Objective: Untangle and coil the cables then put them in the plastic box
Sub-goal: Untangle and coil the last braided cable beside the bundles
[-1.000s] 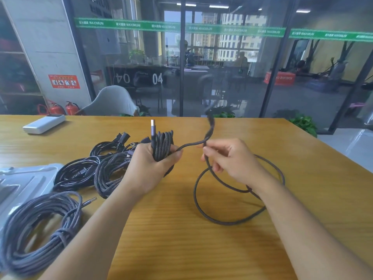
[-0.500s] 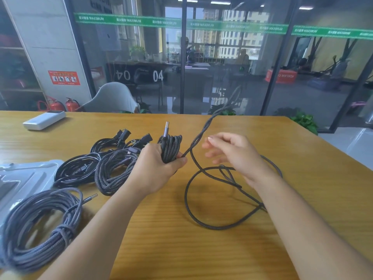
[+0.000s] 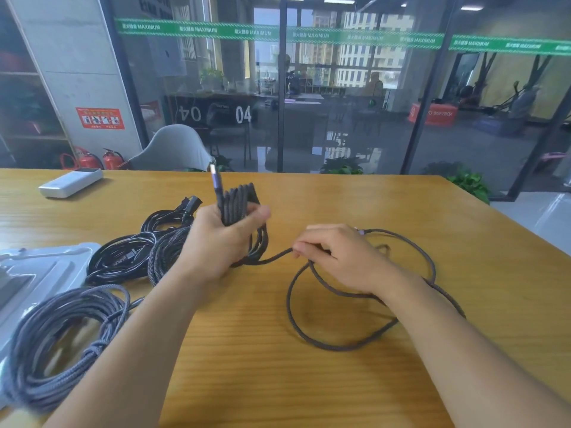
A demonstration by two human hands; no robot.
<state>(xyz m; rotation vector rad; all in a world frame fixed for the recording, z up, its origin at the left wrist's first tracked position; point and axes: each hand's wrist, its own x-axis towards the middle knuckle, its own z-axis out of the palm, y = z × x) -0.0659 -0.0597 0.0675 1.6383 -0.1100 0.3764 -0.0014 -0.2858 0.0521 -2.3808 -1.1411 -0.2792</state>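
Note:
My left hand (image 3: pixel 221 239) grips a partly wound bundle of dark braided cable (image 3: pixel 239 202) upright above the table, its USB plug (image 3: pixel 213 174) sticking up. From the bundle the loose end of the cable (image 3: pixel 312 338) runs right and lies in loops on the wood. My right hand (image 3: pixel 336 257) pinches that strand close to the table. A clear plastic box (image 3: pixel 37 267) sits at the left edge, partly hidden by cables.
A grey braided coil (image 3: pixel 58 341) lies at the front left, over the box's near side. A black cable coil (image 3: pixel 123 257) and another braided coil (image 3: pixel 167 254) lie behind my left hand. A white power bank (image 3: pixel 71 182) is at the far left. The wooden table (image 3: pixel 309 390) ends at the right.
My right hand came down from the raised strand and now pinches the cable low near the table. The left hand keeps the bundle, which has gained a turn.

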